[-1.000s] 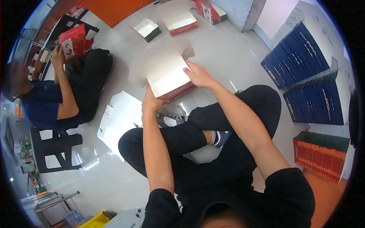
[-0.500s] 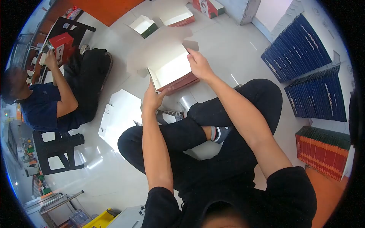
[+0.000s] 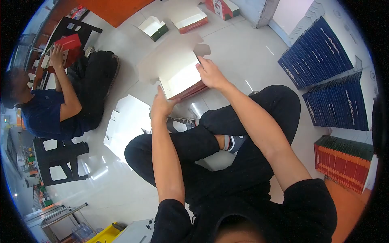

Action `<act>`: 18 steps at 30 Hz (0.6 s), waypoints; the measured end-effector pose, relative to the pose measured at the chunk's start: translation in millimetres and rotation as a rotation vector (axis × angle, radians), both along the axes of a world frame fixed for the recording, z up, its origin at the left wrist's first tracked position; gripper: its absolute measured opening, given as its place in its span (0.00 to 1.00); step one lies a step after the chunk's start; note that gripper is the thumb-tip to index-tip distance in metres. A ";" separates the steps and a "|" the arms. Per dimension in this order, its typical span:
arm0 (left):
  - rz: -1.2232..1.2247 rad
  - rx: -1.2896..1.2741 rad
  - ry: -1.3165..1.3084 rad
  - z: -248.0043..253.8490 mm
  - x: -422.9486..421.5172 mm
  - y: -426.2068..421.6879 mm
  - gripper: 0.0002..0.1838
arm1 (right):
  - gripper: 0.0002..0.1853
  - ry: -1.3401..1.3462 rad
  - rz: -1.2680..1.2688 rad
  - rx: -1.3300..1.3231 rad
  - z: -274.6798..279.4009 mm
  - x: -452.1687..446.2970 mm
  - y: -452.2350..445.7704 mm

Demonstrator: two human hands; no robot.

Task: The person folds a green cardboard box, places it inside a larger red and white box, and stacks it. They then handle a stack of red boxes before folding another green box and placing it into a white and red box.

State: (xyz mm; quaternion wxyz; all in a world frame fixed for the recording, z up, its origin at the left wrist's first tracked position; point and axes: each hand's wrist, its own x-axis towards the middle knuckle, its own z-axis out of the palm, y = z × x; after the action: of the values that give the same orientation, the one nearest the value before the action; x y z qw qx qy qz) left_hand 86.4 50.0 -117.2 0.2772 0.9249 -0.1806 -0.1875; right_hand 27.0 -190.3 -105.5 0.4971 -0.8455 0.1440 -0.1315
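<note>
An open cardboard box (image 3: pixel 181 77), white inside and red on its outer front wall, is in front of my crossed legs with its lid flap raised at the far side. At its left front corner my left hand (image 3: pixel 162 106) grips the wall, the thumb along the front and a finger along the side. My right hand (image 3: pixel 211 73) is closed on the right end of the same box, beside a small side flap (image 3: pixel 202 49). Left of the box, flat white cardboard sheets (image 3: pixel 129 121) lie on the floor near my knee.
Beyond stand a small green-sided box (image 3: pixel 154 28), a red-sided open box (image 3: pixel 189 20) and a red-green box (image 3: pixel 222 9). Blue folded cartons (image 3: pixel 318 52) and red ones (image 3: pixel 342 164) stand in rows at right. A co-worker (image 3: pixel 52 105) at left holds a red box (image 3: pixel 69 46) near a black stool (image 3: pixel 60 160).
The box has tilted and turned slightly in my hands, and my right hand has shifted a little left and down. The co-worker's hand has moved up over the red box.
</note>
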 end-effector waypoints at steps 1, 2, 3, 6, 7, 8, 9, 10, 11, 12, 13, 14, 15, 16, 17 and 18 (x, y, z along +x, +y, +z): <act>0.035 0.122 -0.151 12.3 -6.7 -2.4 0.49 | 0.27 0.001 -0.005 0.001 -2.2 1.8 -1.3; 0.068 0.244 -0.302 23.5 -12.3 -8.4 0.50 | 0.27 0.008 0.037 0.022 -4.5 3.9 -3.7; 0.059 0.244 -0.300 27.3 -15.9 -16.3 0.50 | 0.28 0.016 0.079 0.044 -7.1 4.8 -5.6; -0.245 0.003 -0.754 42.1 -35.4 -50.8 0.48 | 0.27 0.218 0.123 0.523 8.8 3.5 -10.5; -0.289 -0.057 -0.518 56.1 -47.1 -69.5 0.47 | 0.27 0.219 0.115 0.526 19.1 0.4 -14.5; -0.329 -0.117 -0.283 62.6 -52.3 -81.3 0.46 | 0.26 0.375 0.207 0.668 31.7 -3.3 -20.2; -0.311 -0.132 -0.281 54.1 -50.0 -85.4 0.39 | 0.26 0.532 0.299 0.808 36.7 -5.5 -25.4; -0.320 -0.137 -0.277 46.8 -47.3 -85.5 0.39 | 0.26 0.533 0.287 0.808 31.7 -5.8 -27.3; -0.338 -0.184 -0.243 40.4 -43.0 -82.4 0.34 | 0.24 0.489 0.319 0.754 22.4 -4.9 -26.2; -0.354 -0.228 -0.209 42.1 -41.5 -81.2 0.30 | 0.23 0.445 0.353 0.702 13.3 -4.1 -23.6; -0.385 -0.302 -0.305 43.3 -43.0 -78.9 0.20 | 0.21 0.400 0.317 0.677 5.2 -0.7 -22.4; -0.391 -0.296 -0.302 44.6 -45.1 -75.2 0.20 | 0.21 0.399 0.312 0.685 -3.2 -0.5 -22.6; -0.336 -0.261 -0.259 54.3 -48.9 -72.0 0.17 | 0.23 0.351 0.324 0.485 -3.4 -3.1 -19.8; -0.280 -0.225 -0.215 59.4 -51.0 -69.5 0.15 | 0.26 0.304 0.334 0.286 -2.7 -5.1 -16.2; -0.284 -0.218 -0.211 57.3 -50.6 -66.9 0.15 | 0.26 0.304 0.331 0.295 -3.2 -4.9 -13.0; -0.260 -0.218 -0.196 54.9 -50.0 -63.9 0.14 | 0.26 0.249 0.330 0.189 -5.2 -3.7 -10.6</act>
State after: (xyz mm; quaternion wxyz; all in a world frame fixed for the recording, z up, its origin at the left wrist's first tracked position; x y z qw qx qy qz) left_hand 36.5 -13.9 -62.3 0.3303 0.8721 -0.3437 -0.1102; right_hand 23.3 -200.9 -110.7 0.5671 -0.8170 0.0756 0.0711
